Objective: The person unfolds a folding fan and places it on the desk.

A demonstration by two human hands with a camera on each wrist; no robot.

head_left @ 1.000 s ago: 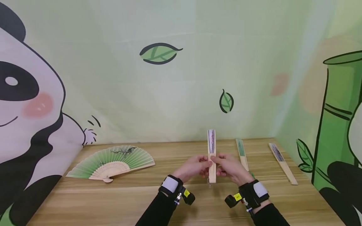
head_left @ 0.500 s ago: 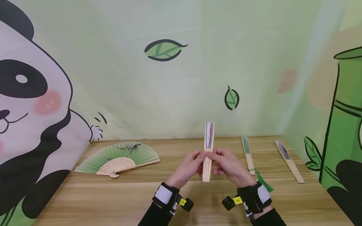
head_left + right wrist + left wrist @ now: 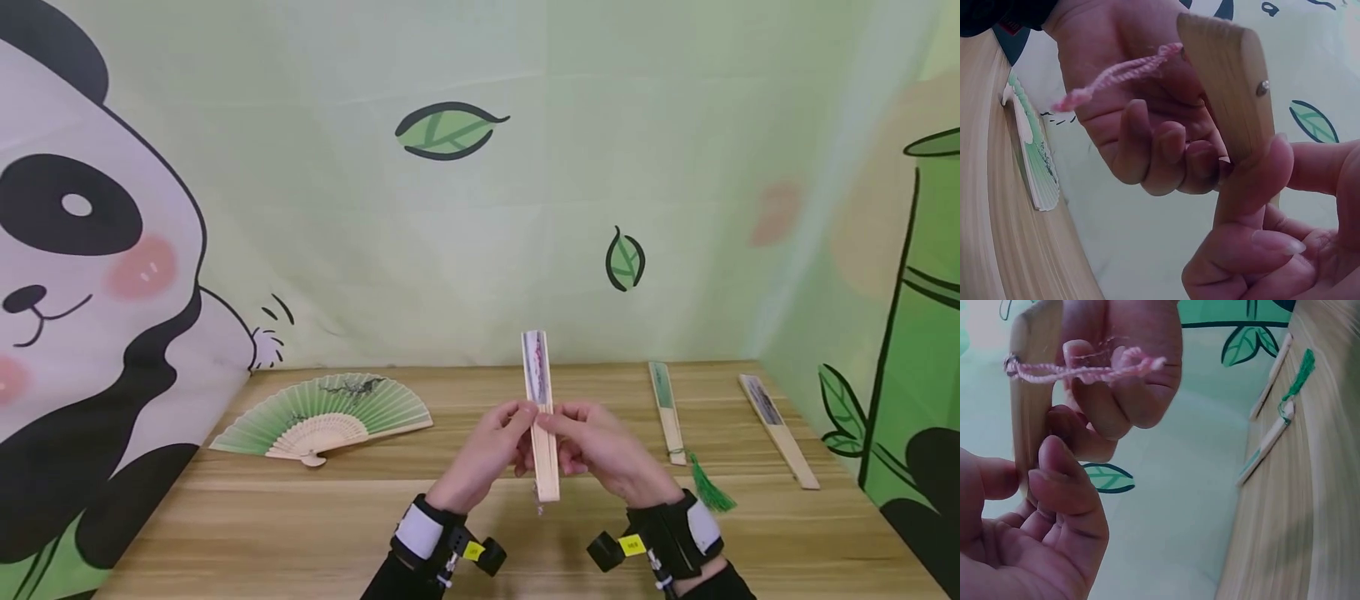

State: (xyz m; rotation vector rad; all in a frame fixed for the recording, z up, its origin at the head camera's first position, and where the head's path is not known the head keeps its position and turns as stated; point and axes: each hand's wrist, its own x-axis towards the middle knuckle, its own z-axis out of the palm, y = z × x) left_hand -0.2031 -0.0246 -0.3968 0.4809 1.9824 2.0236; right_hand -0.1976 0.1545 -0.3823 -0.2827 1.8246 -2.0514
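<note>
A folded hand fan, with pale wooden ribs and a purple and pink print, is raised over the table in both hands. My left hand pinches its left side near mid-length, and my right hand pinches the right side, thumbs close together. The fan's top leans slightly left. From its pivot end hangs a twisted pink cord, seen in the left wrist view. In the right wrist view a metal rivet shows on the wooden end.
An opened green fan lies at left on the wooden table. To the right lie a folded green fan with a green tassel and another folded fan. A printed panda backdrop stands behind.
The head view has turned left, so the scene sits farther right. The held fan, upright before, now leans left at its top. Both hands keep hold, and the green tassel has come into sight.
</note>
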